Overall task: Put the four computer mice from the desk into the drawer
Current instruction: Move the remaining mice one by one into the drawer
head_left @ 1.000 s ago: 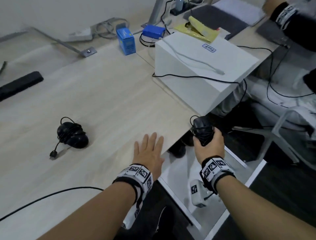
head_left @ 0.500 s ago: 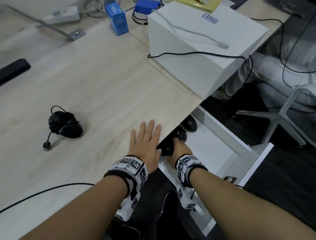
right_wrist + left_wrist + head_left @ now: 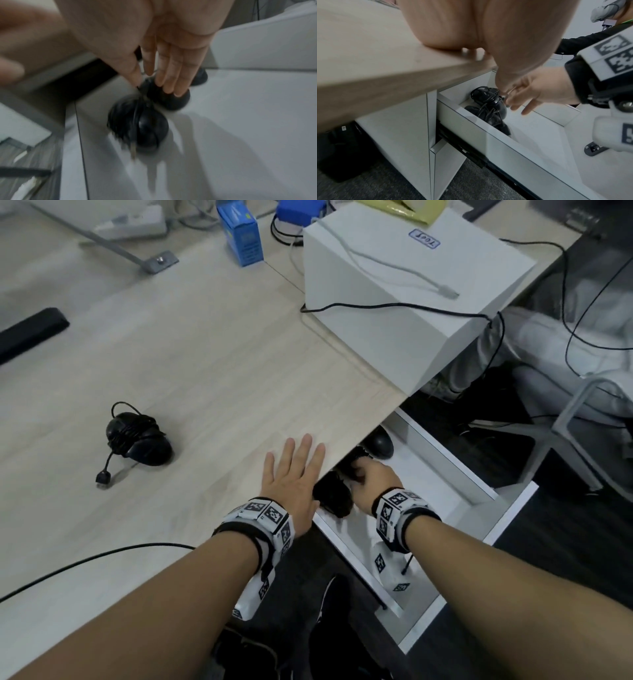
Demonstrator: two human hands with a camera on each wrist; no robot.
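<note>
Inside the open white drawer (image 3: pixel 513 501), the right hand (image 3: pixel 373 479) hangs with fingers loosely extended, gripping nothing — a cord-wrapped black mouse (image 3: pixel 139 124) sits directly beneath, apparently just set down. The left hand (image 3: pixel 291 474) lies flat, probably bracing on the pale wood desk (image 3: pixel 205 364), where one black wired mouse (image 3: pixel 138 440) waits.

The desk (image 3: pixel 212 378) edge hides the back of the drawer (image 3: pixel 455 474) in the head view, covering part of the mice (image 3: pixel 334 494) there. In the right wrist view the nearest mouse (image 3: pixel 142 125) and its cord are smeared by motion blur. Whether the right hand's fingers (image 3: pixel 171 75) touch or pinch the mouse beneath them (image 3: pixel 173 101) cannot be told.
</note>
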